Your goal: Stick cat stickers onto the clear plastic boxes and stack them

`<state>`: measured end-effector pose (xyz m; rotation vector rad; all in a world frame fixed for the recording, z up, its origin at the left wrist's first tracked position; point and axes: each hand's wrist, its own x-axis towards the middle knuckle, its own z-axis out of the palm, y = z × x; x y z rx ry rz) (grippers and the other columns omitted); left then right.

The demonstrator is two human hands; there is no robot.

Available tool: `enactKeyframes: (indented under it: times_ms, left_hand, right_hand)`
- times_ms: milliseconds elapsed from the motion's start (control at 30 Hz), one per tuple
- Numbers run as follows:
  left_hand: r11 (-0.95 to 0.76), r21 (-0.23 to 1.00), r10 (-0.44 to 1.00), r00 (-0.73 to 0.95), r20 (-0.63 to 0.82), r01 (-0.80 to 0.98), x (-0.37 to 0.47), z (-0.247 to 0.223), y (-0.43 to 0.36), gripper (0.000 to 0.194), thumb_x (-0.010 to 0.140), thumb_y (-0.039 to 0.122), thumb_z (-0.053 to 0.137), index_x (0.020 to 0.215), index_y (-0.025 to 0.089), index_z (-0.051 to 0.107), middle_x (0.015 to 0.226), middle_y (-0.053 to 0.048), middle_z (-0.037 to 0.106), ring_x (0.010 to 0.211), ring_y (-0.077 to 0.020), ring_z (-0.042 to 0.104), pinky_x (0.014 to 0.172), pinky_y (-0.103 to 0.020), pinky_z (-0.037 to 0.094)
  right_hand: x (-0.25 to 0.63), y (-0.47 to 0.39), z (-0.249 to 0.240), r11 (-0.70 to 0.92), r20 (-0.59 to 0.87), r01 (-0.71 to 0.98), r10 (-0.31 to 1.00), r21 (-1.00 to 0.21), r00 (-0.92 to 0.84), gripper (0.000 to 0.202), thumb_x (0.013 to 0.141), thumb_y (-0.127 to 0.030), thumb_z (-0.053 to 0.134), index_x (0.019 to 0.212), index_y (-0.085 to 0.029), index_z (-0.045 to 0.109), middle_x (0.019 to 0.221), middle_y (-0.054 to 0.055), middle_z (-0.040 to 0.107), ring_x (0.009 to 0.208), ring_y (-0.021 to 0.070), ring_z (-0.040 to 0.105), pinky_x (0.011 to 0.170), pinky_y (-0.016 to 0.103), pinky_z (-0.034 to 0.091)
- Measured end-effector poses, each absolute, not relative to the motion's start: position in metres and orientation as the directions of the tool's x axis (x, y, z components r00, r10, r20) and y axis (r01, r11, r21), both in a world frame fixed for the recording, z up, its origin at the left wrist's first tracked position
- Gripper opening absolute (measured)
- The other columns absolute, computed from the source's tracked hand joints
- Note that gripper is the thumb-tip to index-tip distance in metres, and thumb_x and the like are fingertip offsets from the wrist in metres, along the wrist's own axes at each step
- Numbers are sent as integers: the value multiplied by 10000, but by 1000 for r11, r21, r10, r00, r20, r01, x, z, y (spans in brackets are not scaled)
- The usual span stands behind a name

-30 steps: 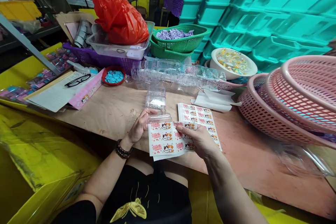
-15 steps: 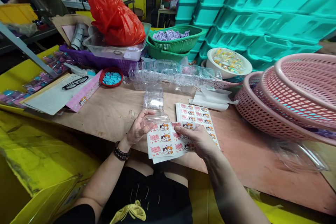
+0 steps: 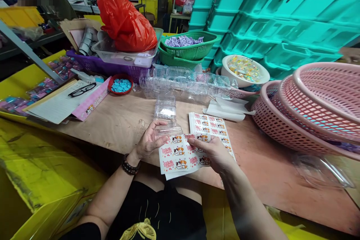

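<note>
My right hand [image 3: 218, 153] pinches the right part of a sticker sheet [image 3: 177, 159] printed with cats and dogs, thumb on top. My left hand [image 3: 151, 140] is at the sheet's upper left corner, its thumb over the corner and its fingers around the end of a clear plastic box [image 3: 170, 129]. More clear plastic boxes [image 3: 165, 105] stand in a row just beyond it. A stack of similar sticker sheets [image 3: 222, 132] lies on the table behind my right hand.
Clear plastic trays [image 3: 188, 80] lie across the middle. Pink baskets [image 3: 306, 120] stand at the right, beside a white bowl [image 3: 225, 68] of wrapped pieces. A red bowl [image 3: 110, 88] of blue pieces and glasses [image 3: 82, 89] on papers are at the left.
The left thumb has shifted slightly right over the sheet's corner. The whole view has moved a little, so things sit slightly lower. Both hands remain in nearly the same place.
</note>
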<state>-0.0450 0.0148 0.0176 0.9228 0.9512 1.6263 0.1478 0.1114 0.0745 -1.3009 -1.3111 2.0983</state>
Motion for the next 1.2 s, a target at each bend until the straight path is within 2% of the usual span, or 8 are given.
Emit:
enactKeyframes:
  times_ms: [100, 267, 733, 867, 1100, 1200]
  left_hand:
    - [-192, 911, 967, -227, 113, -365, -45, 16, 14, 489, 733, 364, 822, 1119, 212, 563, 1224, -90, 656, 1049, -246, 668, 913, -378, 519]
    - [-176, 920, 969, -223, 101, -349, -45, 16, 14, 491, 741, 381, 810, 1122, 206, 554, 1064, -71, 689, 978, -235, 680, 916, -392, 520]
    - [-165, 924, 971, -222, 90, -346, -44, 15, 14, 475, 759, 392, 794, 1128, 210, 557, 1056, -71, 689, 961, -235, 686, 901, -396, 526]
    - [-151, 927, 972, -223, 76, -342, -43, 15, 14, 475, 762, 411, 790, 1127, 209, 562, 1017, -68, 695, 949, -244, 692, 904, -409, 529]
    - [-191, 919, 952, -293, 88, -345, -42, 8, 17, 465, 715, 388, 820, 1065, 199, 580, 1191, -99, 656, 1058, -251, 659, 919, -386, 535]
    - [-199, 921, 939, -335, 80, -336, -44, 1, 18, 486, 676, 382, 838, 1046, 197, 584, 1250, -104, 624, 1093, -254, 640, 922, -382, 538]
  right_hand:
    - [149, 111, 74, -511, -520, 173, 681, -842, -516, 375, 522, -379, 926, 772, -145, 774, 755, 93, 790, 648, 251, 751, 556, 294, 601]
    - [150, 112, 73, -505, -523, 192, 674, -842, -522, 367, 546, -388, 912, 785, -145, 773, 744, 94, 788, 663, 267, 757, 562, 303, 603]
    - [147, 111, 78, -511, -532, 195, 680, -837, -504, 326, 542, -358, 903, 758, -151, 771, 732, 85, 784, 616, 239, 736, 543, 297, 589]
    - [147, 110, 80, -515, -538, 199, 680, -834, -498, 299, 533, -337, 896, 728, -154, 763, 675, 66, 767, 577, 222, 719, 517, 281, 572]
    - [147, 113, 77, -533, -564, 223, 654, -817, -505, 285, 529, -338, 901, 665, -144, 743, 606, 58, 741, 544, 205, 701, 524, 277, 575]
    - [150, 115, 75, -545, -575, 238, 610, -804, -546, 328, 505, -337, 917, 705, -131, 758, 686, 90, 771, 609, 221, 729, 582, 293, 598]
